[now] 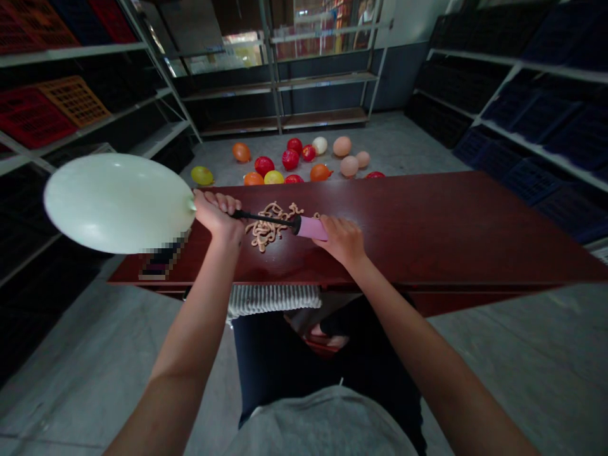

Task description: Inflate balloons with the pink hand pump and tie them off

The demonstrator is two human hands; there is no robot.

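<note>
A large pale green balloon [121, 202] is inflated at the left, its neck at the fingers of my left hand [217, 214]. That hand is closed around the neck and the near end of a hand pump. The pump's black rod [268, 219] runs across to a pink handle [311, 228], which my right hand [342, 240] grips with wrapped fingers. Under the rod, a pile of uninflated tan balloons [266, 234] lies on the dark red table [427, 228]. The balloon's neck is mostly hidden by my left hand.
Behind the table, several inflated balloons [290, 159] in red, orange, yellow, white and peach rest on the grey floor [394, 142]. A pixelated flat object [164, 259] lies at the table's left end. Shelves with crates [76, 101] stand on both sides.
</note>
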